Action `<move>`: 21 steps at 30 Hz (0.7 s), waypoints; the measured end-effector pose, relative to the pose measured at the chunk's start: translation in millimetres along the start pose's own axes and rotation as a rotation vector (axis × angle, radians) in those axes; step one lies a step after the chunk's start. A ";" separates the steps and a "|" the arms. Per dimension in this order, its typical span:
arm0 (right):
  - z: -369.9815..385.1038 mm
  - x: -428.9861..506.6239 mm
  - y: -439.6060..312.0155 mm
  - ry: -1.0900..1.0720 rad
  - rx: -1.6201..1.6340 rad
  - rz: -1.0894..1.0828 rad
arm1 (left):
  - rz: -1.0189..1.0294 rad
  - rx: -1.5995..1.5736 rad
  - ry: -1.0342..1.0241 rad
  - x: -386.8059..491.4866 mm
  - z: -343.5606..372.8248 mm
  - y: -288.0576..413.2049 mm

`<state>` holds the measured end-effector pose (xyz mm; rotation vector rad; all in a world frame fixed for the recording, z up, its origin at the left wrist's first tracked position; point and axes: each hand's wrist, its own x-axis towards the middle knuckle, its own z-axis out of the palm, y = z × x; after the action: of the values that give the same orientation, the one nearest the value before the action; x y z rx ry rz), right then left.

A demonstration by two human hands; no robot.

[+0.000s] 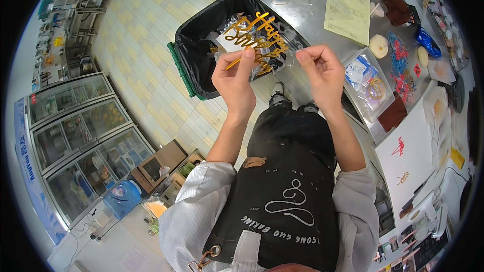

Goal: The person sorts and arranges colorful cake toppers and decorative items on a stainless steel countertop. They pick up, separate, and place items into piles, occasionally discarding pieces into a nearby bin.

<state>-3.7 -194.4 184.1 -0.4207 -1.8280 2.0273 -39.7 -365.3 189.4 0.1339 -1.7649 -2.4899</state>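
Note:
A shiny gold cake topper [270, 39] in cursive letters is pinched by its stick between the thumb and fingers of my left hand [235, 79]. It is held over the black-lined bin [194, 32], its letters tilted. To the right, my right hand [322, 73] has its thumb and fingertips drawn together, a little apart from the topper. Something clear, like thin film, shows near those fingertips, but whether they grip it I cannot tell. Clear plastic wrappers and a white piece [226, 41] lie inside the bin behind the letters.
A steel worktable [302, 5] runs along the right. On it are a yellow paper sheet [347, 12], a clear plastic box [368, 87] of packets, and blue and red decorations [399, 53]. Glass-front refrigerators [85, 136] stand on the left, across the tiled floor [132, 56].

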 end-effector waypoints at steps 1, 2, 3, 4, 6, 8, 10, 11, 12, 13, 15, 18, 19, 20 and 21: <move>0.0 1.2 -0.2 0.045 0.049 0.016 | 0.009 -0.008 0.013 0.0 0.2 -0.7; 0.2 1.2 -0.2 0.088 0.098 0.030 | 0.011 0.004 0.018 0.0 0.1 -1.4; 1.3 1.3 0.0 0.149 0.178 0.006 | 0.021 0.007 0.029 0.1 -0.5 -1.5; 2.6 1.1 0.3 0.094 0.159 0.024 | 0.023 0.020 0.042 0.3 -1.7 -0.9; 6.3 -0.9 1.5 0.023 0.163 0.035 | 0.028 -0.018 0.041 2.6 -4.1 0.1; 6.4 1.9 3.3 0.123 0.202 0.064 | 0.012 -0.036 0.052 4.2 -6.1 0.7; 7.9 3.5 5.1 0.060 0.152 0.059 | 0.007 -0.035 0.058 2.3 -5.8 0.2; 8.6 4.1 5.6 0.059 0.130 0.060 | 0.001 -0.038 0.049 2.0 -5.6 0.2; 10.8 4.1 6.2 -0.008 0.119 0.119 | -0.001 -0.036 0.052 2.9 -6.2 0.7; 11.8 5.2 6.5 -0.020 0.159 0.106 | 0.003 -0.040 0.053 3.9 -6.1 0.3; 16.7 4.7 6.8 -0.059 0.218 0.132 | 0.013 -0.046 0.065 6.1 -6.8 0.3; 28.0 -0.1 6.3 -0.147 0.300 0.173 | 0.028 -0.039 0.084 7.8 -6.8 0.5; 32.1 -1.5 6.7 -0.172 0.235 0.176 | 0.034 -0.031 0.088 7.5 -6.0 0.0; 36.3 -3.0 7.4 -0.203 0.180 0.160 | 0.037 -0.029 0.097 6.9 -5.1 -0.8; 39.6 -4.3 8.1 -0.239 0.122 0.142 | 0.043 -0.032 0.103 6.1 -4.3 -1.7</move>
<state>-18.9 -232.0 180.3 -0.2911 -1.8399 2.3604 -45.2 -369.5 186.3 0.2154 -1.6699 -2.4336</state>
